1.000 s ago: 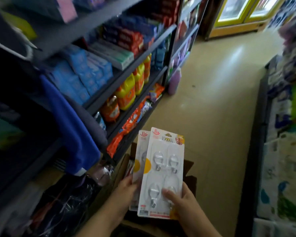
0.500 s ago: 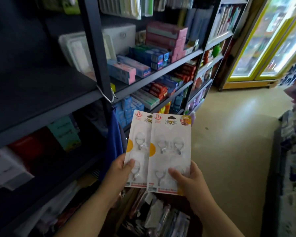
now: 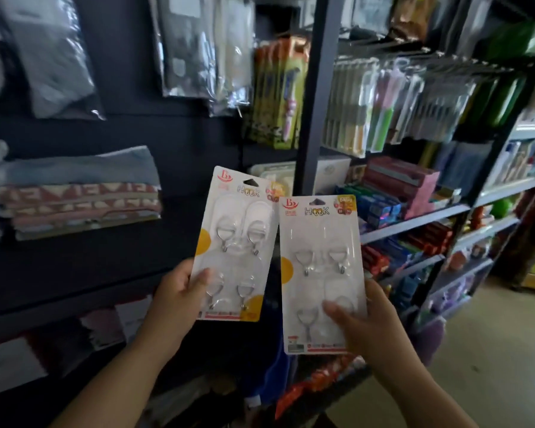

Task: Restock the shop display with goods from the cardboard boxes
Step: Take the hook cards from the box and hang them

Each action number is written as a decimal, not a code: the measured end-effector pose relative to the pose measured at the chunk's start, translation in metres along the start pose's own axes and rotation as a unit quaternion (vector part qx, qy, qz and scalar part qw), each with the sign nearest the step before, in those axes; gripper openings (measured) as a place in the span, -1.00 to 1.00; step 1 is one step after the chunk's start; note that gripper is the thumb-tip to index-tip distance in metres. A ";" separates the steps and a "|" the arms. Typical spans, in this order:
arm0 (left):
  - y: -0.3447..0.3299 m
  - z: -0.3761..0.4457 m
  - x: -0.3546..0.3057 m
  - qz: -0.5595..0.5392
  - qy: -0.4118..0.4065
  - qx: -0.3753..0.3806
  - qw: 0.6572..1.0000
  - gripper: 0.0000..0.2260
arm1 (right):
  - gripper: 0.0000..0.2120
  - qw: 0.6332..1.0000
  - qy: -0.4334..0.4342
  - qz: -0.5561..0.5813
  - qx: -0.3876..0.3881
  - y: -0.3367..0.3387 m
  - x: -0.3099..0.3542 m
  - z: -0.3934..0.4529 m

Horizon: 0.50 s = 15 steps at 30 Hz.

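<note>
1. Dark metal shop shelving [image 3: 314,125] fills the scene, with a pale floor [image 3: 494,350] at the near right.
2. Folded towels [image 3: 74,193] lie stacked on a left shelf; bagged goods hang above them.
3. Packaged toothbrushes [image 3: 380,109] hang at the upper right, and coloured boxes [image 3: 405,183] sit on the shelves below.
4. The person's left hand [image 3: 179,291] grasps one hook pack [image 3: 235,245] by its lower left edge, thumb on the front.
5. The right hand [image 3: 365,322] grasps a second hook pack [image 3: 320,273] at its lower right, thumb pressed across the front.
6. Both packs are held upright before the shelving, side by side and slightly apart, each showing four clear hooks.
</note>
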<state>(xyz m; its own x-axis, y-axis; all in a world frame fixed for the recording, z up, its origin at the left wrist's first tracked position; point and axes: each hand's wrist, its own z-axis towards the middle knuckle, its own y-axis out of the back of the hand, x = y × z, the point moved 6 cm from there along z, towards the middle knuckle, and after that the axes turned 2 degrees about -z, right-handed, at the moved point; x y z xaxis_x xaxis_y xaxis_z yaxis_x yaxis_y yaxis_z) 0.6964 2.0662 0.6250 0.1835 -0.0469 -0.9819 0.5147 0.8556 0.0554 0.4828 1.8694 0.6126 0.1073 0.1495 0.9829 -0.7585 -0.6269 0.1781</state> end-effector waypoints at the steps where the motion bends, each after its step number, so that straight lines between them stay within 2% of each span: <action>1: 0.012 0.003 -0.008 0.003 -0.008 -0.017 1.000 -0.86 | -0.56 1.000 0.012 -0.004 0.016 -0.010 0.012 0.007; 7: 0.094 0.013 -0.062 0.009 -0.065 -0.100 0.993 -0.82 | -0.59 0.992 0.096 -0.010 0.083 -0.074 0.095 0.042; 11: 0.154 0.021 -0.104 0.013 -0.108 -0.158 0.981 -0.89 | -0.68 0.981 0.162 -0.012 0.102 -0.121 0.152 0.058; 15: 0.207 0.028 -0.146 0.020 -0.145 -0.197 0.969 -0.87 | -0.65 0.968 0.218 -0.011 0.123 -0.165 0.204 0.065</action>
<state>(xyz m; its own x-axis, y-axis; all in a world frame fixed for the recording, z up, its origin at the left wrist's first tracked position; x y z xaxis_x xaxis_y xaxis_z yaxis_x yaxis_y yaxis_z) 0.7999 2.2352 0.7846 0.4540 -0.1039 -0.8849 0.1524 0.9876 -0.0378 0.6719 1.9532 0.7863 -0.1999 0.4396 0.8757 -0.5779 -0.7746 0.2570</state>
